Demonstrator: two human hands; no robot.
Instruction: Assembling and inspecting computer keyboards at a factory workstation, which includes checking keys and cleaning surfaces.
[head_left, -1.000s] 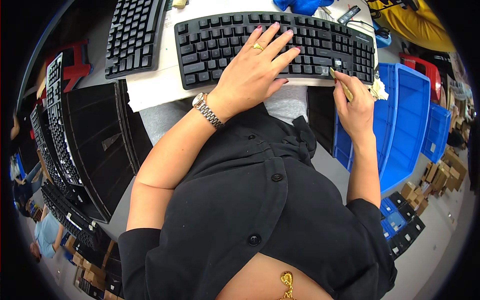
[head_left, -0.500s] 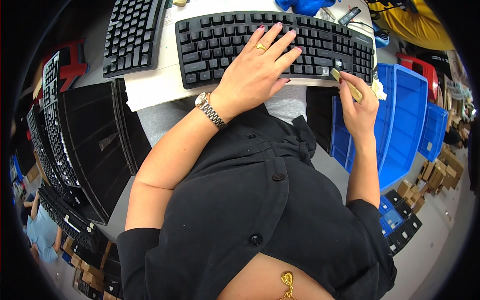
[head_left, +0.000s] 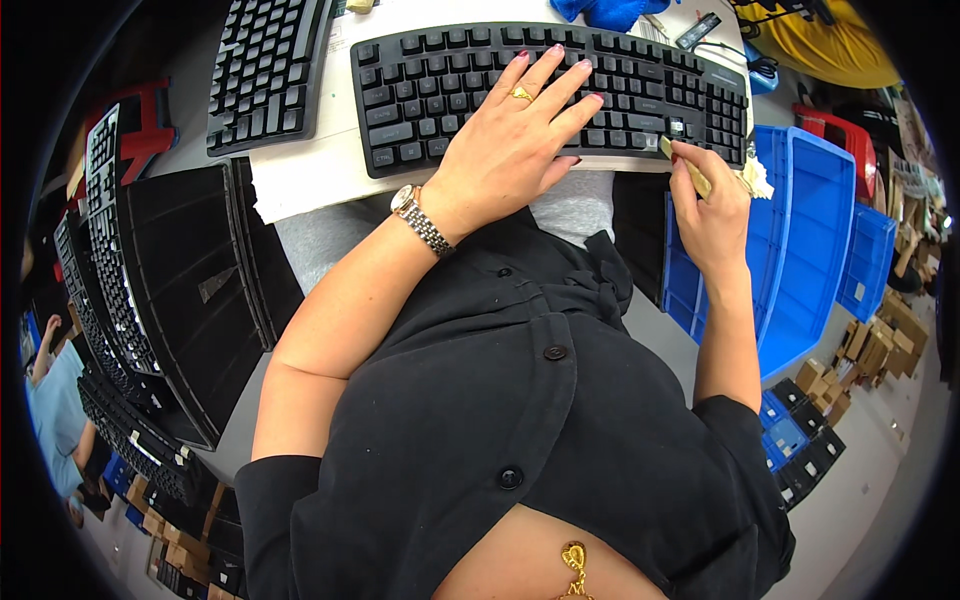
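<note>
A black keyboard (head_left: 420,100) lies across the white-topped table in front of me. My left hand (head_left: 525,125) rests palm down over its middle keys, fingers spread, with a ring and a wristwatch on that arm. My right hand (head_left: 712,195) is closed round a short tan stick-like tool (head_left: 698,178). The tool's tip is at the keyboard's near edge, right of the middle. Close to that tip, a small pale square (head_left: 677,128) shows among the keys where the black keycaps break off. I cannot make out the tool's exact kind.
A second black keyboard (head_left: 265,75) lies at the table's left. Blue cloth (head_left: 610,12), a small black stick-shaped device (head_left: 698,32) and crumpled cream material (head_left: 757,180) are on the right side. Blue crates (head_left: 815,230) stand right; black crates (head_left: 190,290) and stacked keyboards stand left.
My right hand has shifted slightly left and its grip has turned a little round the tan tool. The left hand stays put. A person in light blue at far left has moved.
</note>
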